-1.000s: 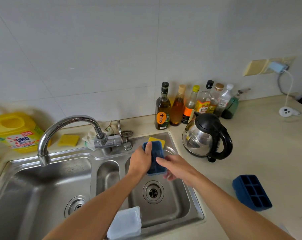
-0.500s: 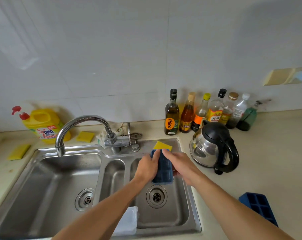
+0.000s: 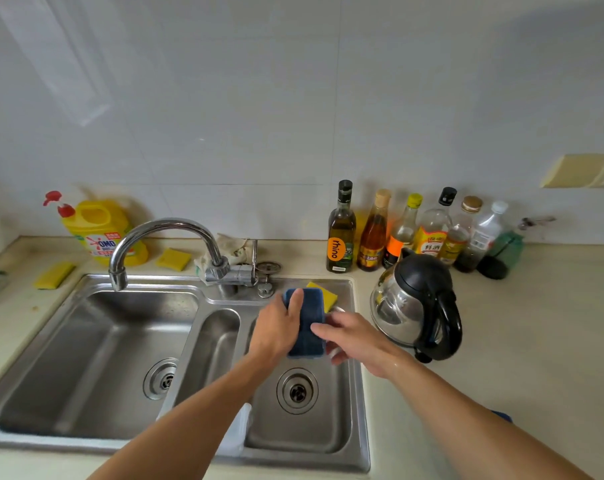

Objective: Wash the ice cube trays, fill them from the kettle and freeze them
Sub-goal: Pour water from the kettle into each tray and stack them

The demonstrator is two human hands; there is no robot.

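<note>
A dark blue ice cube tray (image 3: pixel 309 323) is held over the right basin of the steel sink (image 3: pixel 357 375), its flat underside facing me. My left hand (image 3: pixel 279 330) grips its left edge, thumb on the face. My right hand (image 3: pixel 352 337) holds the right edge, one finger lying across the face and the others curled beneath. A steel kettle (image 3: pixel 418 303) with a black lid and handle stands on the counter to the right. Only a corner of a second blue tray (image 3: pixel 501 415) shows past my right forearm.
A yellow sponge (image 3: pixel 326 294) lies on the sink rim behind the tray. The tap (image 3: pixel 165 230) points over the left basin, not running. A white plastic piece (image 3: pixel 240 431) leans at the basin's front. Several bottles (image 3: pixel 404 230) line the wall; a yellow detergent jug (image 3: pixel 99 230) stands far left.
My view has lifted and shifted left, so the second tray is almost out of sight. My right hand slid from the tray's top end down to its right side. The tray stays over the right basin.
</note>
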